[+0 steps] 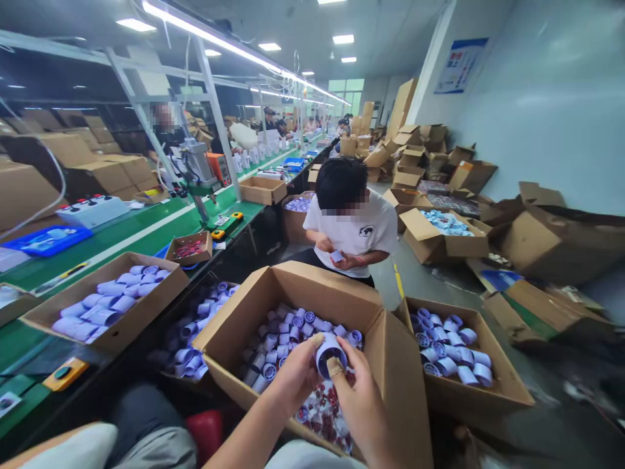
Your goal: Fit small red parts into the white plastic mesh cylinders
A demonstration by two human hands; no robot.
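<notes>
My left hand (301,366) and my right hand (359,384) grip a hollow lavender plastic cylinder (326,344) between them, its open end turned towards me. The left fingers are closed on its left side. On the right side my other fingers wrap round it, and the thumb, with a tan covering on its tip, reaches into the opening. Below the hands is a large cardboard box (237,286). It holds many similar lavender cylinders (271,342), and small dark red parts with whitish pieces (325,404) lie at its near end.
Boxes of lavender cylinders stand left (161,294) and right (502,384). A person in a white shirt (361,225) sits across the box, holding a small pale part. A green conveyor bench (141,234) with a press machine (198,169) runs along the left. Cartons (430,156) pile up by the wall.
</notes>
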